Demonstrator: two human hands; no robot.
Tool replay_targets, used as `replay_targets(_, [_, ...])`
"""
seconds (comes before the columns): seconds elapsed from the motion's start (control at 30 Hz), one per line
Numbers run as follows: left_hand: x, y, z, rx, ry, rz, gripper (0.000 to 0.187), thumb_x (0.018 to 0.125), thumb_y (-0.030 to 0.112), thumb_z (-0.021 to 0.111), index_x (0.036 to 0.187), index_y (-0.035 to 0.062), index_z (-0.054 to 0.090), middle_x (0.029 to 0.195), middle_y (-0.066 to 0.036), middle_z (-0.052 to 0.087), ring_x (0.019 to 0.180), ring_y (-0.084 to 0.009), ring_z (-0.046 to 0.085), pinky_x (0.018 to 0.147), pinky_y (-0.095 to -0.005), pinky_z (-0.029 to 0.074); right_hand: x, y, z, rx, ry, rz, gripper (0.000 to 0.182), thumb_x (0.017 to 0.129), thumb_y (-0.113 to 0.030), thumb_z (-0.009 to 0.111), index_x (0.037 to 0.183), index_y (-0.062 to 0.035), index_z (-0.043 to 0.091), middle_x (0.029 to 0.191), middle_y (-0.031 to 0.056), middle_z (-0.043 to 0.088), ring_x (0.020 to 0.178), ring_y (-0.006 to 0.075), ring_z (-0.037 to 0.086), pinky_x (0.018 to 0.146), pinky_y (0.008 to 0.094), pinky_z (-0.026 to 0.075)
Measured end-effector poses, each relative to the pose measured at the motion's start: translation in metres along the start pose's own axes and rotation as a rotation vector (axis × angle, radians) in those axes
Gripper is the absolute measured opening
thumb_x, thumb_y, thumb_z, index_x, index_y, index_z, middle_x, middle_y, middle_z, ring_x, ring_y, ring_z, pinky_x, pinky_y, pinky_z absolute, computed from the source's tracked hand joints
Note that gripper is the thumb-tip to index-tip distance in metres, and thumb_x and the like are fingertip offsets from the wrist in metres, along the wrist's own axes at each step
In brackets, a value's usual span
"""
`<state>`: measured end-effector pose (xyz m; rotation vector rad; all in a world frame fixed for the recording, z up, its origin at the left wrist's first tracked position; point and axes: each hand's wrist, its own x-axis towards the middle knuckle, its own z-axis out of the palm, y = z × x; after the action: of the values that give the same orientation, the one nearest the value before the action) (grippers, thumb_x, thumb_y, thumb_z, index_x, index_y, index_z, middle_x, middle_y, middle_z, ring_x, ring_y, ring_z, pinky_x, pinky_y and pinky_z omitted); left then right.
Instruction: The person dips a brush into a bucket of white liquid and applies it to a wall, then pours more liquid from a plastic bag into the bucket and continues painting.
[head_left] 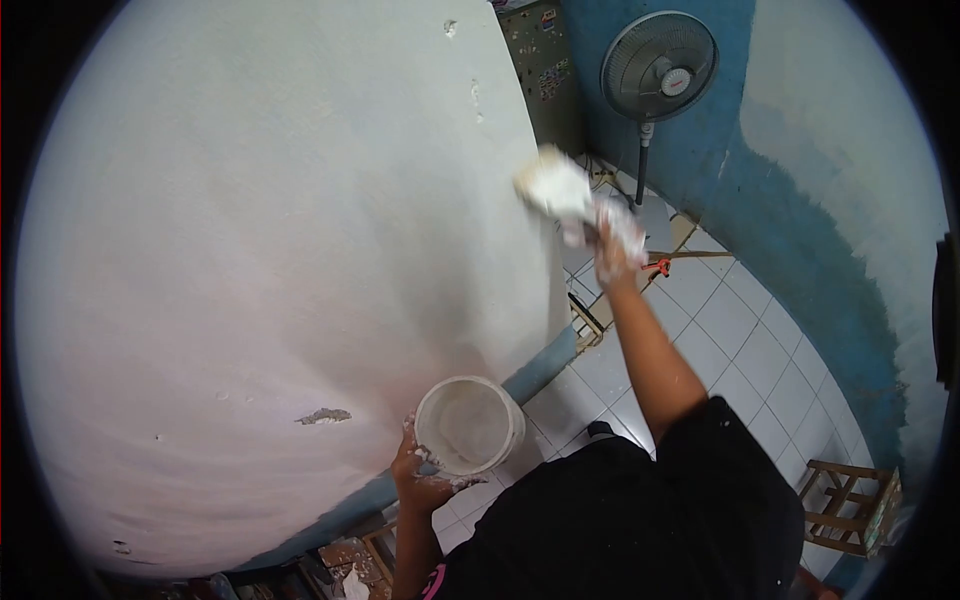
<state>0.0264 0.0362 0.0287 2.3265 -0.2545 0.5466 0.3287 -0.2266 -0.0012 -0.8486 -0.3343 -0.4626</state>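
My right hand (618,245), smeared with white, is closed on the handle of a wide brush (556,186). The brush is blurred by motion and its bristles are at the edge of the pale wall (300,220); whether they touch it I cannot tell. Low in the view, my left hand (425,478) holds a round whitish bucket (468,430) from its left side and below, close to the wall. The bucket is tilted toward me, and its inside looks pale. White paste sticks to my left fingers.
A standing fan (660,68) is by the blue wall (800,225). A wooden stool (848,508) stands on the tiled floor (720,330) at lower right. An orange-handled tool (657,267) lies beyond my right hand. Clutter, including wooden pieces (350,560), lies at the bottom left.
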Motion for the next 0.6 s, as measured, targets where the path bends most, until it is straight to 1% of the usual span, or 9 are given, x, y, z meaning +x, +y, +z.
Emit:
replay_targets(0.07, [0.001,0.003,0.001,0.0,0.005,-0.028,0.077,0.051,0.038,0.087,0.105,-0.0102,0.058,0.118,-0.026,0.054,0.116,-0.0363,0.049,0.104,-0.045,0.029,-0.044,0.029,-0.043,-0.027,0.18,0.331,0.027,0.087,-0.018,0.059,0.103,0.0039,0.056,0.098,0.0148,0.063,0.087,0.0249,0.064,0.065,0.0352,0.058])
replay_targets(0.1, [0.003,0.009,0.002,0.009,0.006,-0.054,0.077,0.051,0.037,0.087,0.105,-0.0101,0.058,0.117,-0.026,0.054,0.116,-0.0362,0.049,0.104,-0.0449,0.029,-0.056,0.025,-0.053,0.011,0.181,0.459,0.025,0.086,-0.018,0.061,0.101,0.0025,0.058,0.094,0.0131,0.064,0.081,0.0214,0.064,0.06,0.0315,0.057])
replay_targets(0.2, [0.012,0.02,0.0,0.031,-0.001,-0.101,0.076,0.051,0.037,0.087,0.104,-0.0096,0.059,0.117,-0.026,0.054,0.116,-0.0361,0.049,0.104,-0.0449,0.03,-0.022,0.029,-0.067,-0.295,-0.035,0.241,0.02,0.087,-0.014,0.059,0.099,0.0014,0.059,0.094,0.0121,0.064,0.071,0.0172,0.063,0.056,0.0272,0.054])
replay_targets(0.33, [0.012,0.014,0.004,-0.004,-0.032,-0.075,0.081,0.049,0.038,0.088,0.107,-0.01,0.057,0.12,-0.028,0.052,0.117,-0.0368,0.048,0.103,-0.0448,0.03,0.055,-0.071,0.033,0.009,-0.093,0.003,0.02,0.087,-0.011,0.057,0.103,0.0022,0.059,0.097,0.014,0.063,0.067,0.0161,0.062,0.058,0.0265,0.054])
replay_targets(0.4, [0.011,0.008,0.005,0.01,-0.051,-0.039,0.085,0.048,0.04,0.088,0.108,-0.0109,0.056,0.121,-0.029,0.05,0.118,-0.0369,0.047,0.103,-0.0446,0.031,0.065,-0.099,0.06,0.055,-0.053,0.024,0.035,0.09,-0.02,0.055,0.111,0.0078,0.053,0.094,0.0178,0.063,0.073,0.0225,0.065,0.063,0.0292,0.056])
replay_targets(0.47, [0.009,0.004,0.004,0.067,-0.069,0.008,0.084,0.048,0.039,0.088,0.107,-0.0117,0.056,0.121,-0.029,0.05,0.118,-0.0365,0.047,0.103,-0.0445,0.031,0.051,-0.042,0.02,0.112,-0.106,-0.043,0.037,0.09,-0.023,0.055,0.114,0.0063,0.053,0.103,0.0149,0.062,0.085,0.0231,0.064,0.072,0.0326,0.056])
replay_targets(0.53, [0.004,-0.001,0.003,0.055,-0.059,-0.025,0.083,0.047,0.038,0.088,0.105,-0.012,0.057,0.122,-0.029,0.05,0.119,-0.036,0.046,0.103,-0.0439,0.031,-0.004,-0.022,0.001,0.018,0.024,0.208,0.028,0.091,-0.018,0.053,0.109,0.0034,0.057,0.115,0.0131,0.059,0.097,0.0239,0.061,0.081,0.0331,0.052])
replay_targets(0.57, [0.002,-0.002,0.004,0.045,-0.051,-0.041,0.082,0.047,0.038,0.088,0.104,-0.0121,0.057,0.122,-0.029,0.049,0.119,-0.0357,0.046,0.103,-0.0436,0.031,-0.035,0.04,-0.048,-0.163,-0.022,-0.036,0.029,0.09,-0.019,0.056,0.107,0.0041,0.059,0.113,0.0125,0.061,0.099,0.0237,0.06,0.079,0.0317,0.052])
replay_targets(0.6, [0.007,0.0,0.007,0.005,-0.045,-0.06,0.082,0.048,0.038,0.088,0.106,-0.0105,0.058,0.121,-0.028,0.051,0.119,-0.0357,0.047,0.103,-0.0438,0.031,-0.057,0.044,-0.062,-0.278,0.019,0.127,0.026,0.088,-0.014,0.056,0.106,0.0038,0.059,0.104,0.0118,0.063,0.09,0.0208,0.062,0.072,0.0293,0.052])
